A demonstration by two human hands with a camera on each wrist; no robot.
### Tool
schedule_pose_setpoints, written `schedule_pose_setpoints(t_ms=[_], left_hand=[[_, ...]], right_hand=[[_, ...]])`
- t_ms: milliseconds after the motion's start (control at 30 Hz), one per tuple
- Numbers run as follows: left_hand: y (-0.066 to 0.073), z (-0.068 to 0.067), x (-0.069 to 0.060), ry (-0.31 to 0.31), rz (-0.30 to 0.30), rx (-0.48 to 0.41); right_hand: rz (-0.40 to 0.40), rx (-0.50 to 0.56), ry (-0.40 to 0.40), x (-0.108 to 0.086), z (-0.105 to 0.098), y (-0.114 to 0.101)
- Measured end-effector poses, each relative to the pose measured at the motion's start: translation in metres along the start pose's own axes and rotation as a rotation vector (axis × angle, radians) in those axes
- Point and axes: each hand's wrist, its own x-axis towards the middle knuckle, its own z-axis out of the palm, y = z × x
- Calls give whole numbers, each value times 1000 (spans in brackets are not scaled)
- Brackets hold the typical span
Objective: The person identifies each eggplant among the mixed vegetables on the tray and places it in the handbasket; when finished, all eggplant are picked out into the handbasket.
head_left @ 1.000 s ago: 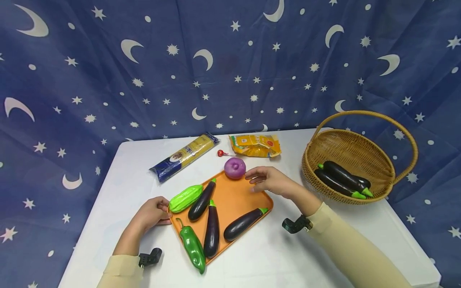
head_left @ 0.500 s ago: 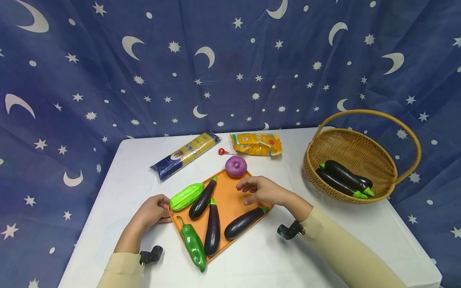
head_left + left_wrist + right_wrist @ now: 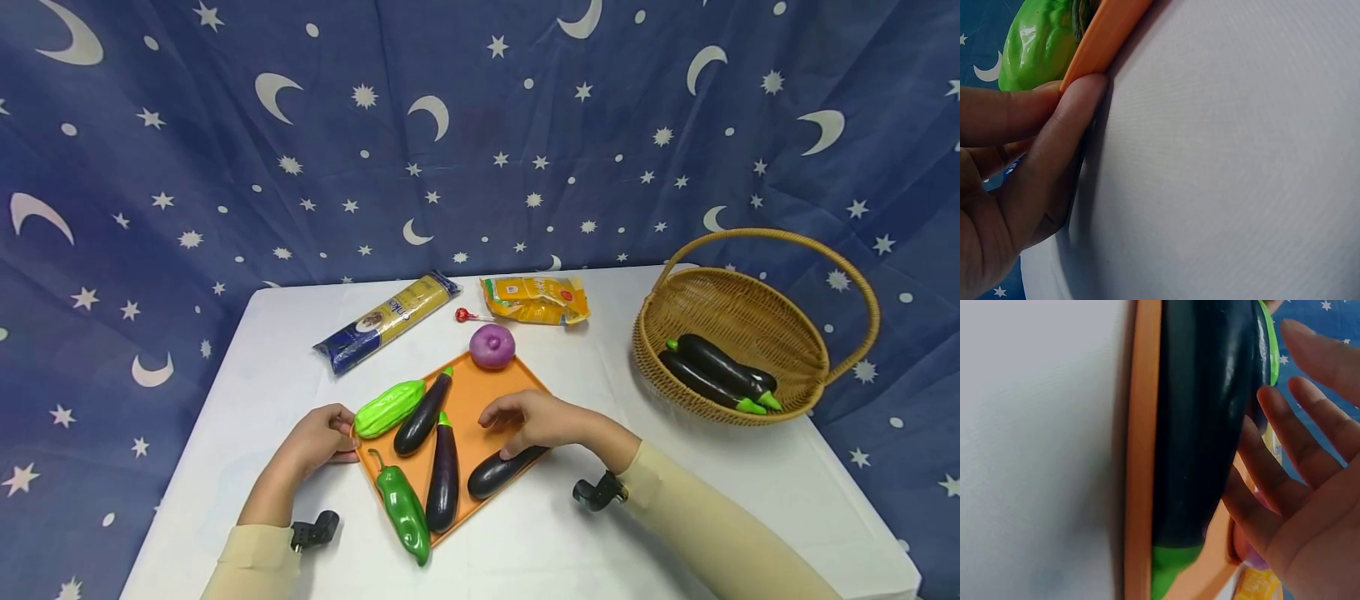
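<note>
The left hand [image 3: 321, 437] pinches the rim of an orange tray [image 3: 487, 387] on the white surface [image 3: 277, 367], beside a light-green gourd [image 3: 388, 409]. The right hand [image 3: 542, 418] is open, fingers loosely bent and holding nothing, over an eggplant [image 3: 491, 477] lying along the tray's near right edge; whether they touch is unclear. Two more eggplants [image 3: 443, 483] lie further left.
</note>
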Motion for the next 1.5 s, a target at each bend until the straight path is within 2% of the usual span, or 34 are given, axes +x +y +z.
schedule_pose_setpoints(t_ms=[300,700,1233,1500], left_hand=[[0,0,0,-2,-3,0],[0,0,-1,1,-6,10],[1,1,-2,7,-7,13],[1,1,-3,3,0,0]], right_hand=[[28,-31,-58,-1,8,-1],[29,-138,-101,-2,12,-2],[22,-256,-117,-3,16,0],[30,-260,-102,-3,16,-1]])
